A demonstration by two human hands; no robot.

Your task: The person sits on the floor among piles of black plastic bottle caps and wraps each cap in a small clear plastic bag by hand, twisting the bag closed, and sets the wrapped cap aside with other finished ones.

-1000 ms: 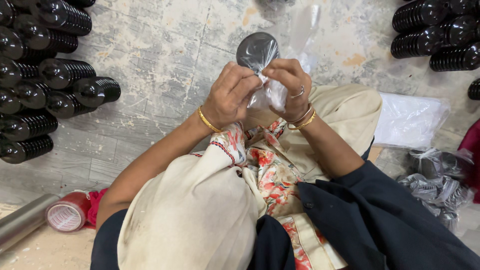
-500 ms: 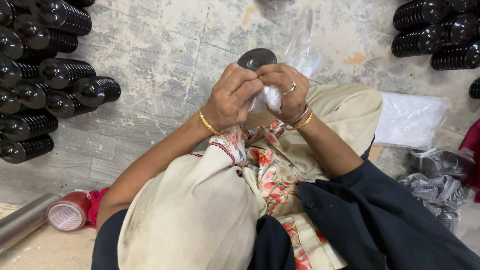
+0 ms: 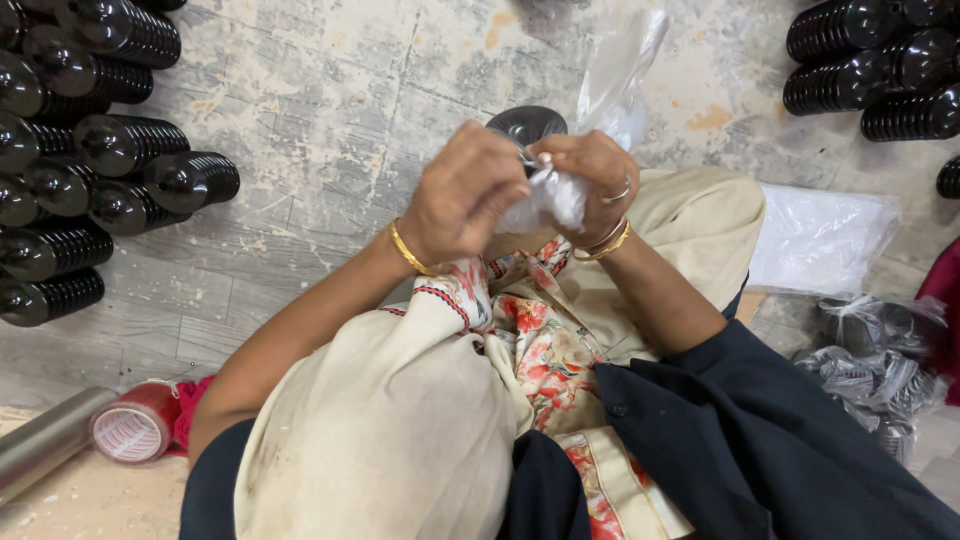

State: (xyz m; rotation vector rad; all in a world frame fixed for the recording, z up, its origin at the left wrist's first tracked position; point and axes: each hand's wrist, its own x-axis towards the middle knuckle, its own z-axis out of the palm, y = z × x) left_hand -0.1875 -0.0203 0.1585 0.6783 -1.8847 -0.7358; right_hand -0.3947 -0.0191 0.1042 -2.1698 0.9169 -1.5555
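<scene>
Both of my hands meet above my lap around a round black ribbed part (image 3: 526,125) that sits in a clear plastic bag (image 3: 612,90). My left hand (image 3: 465,193) grips the part and the bag's lower end from the left. From the right, my right hand (image 3: 590,175) pinches the bunched plastic. The bag's open end rises loose above the hands. Only the dark top of the part shows past my fingers. Gold bangles are on both wrists.
Rows of black ribbed parts (image 3: 80,160) lie on the stone floor at the left, and more are stacked at the top right (image 3: 870,65). A pile of clear bags (image 3: 820,240) and several bagged parts (image 3: 875,365) lie at the right. A red tape roll (image 3: 135,425) and a metal tube (image 3: 45,440) lie at the lower left.
The black part has sunk lower behind my fingers. The bag now stands up loose above the hands, where a moment ago it was pulled down and bunched.
</scene>
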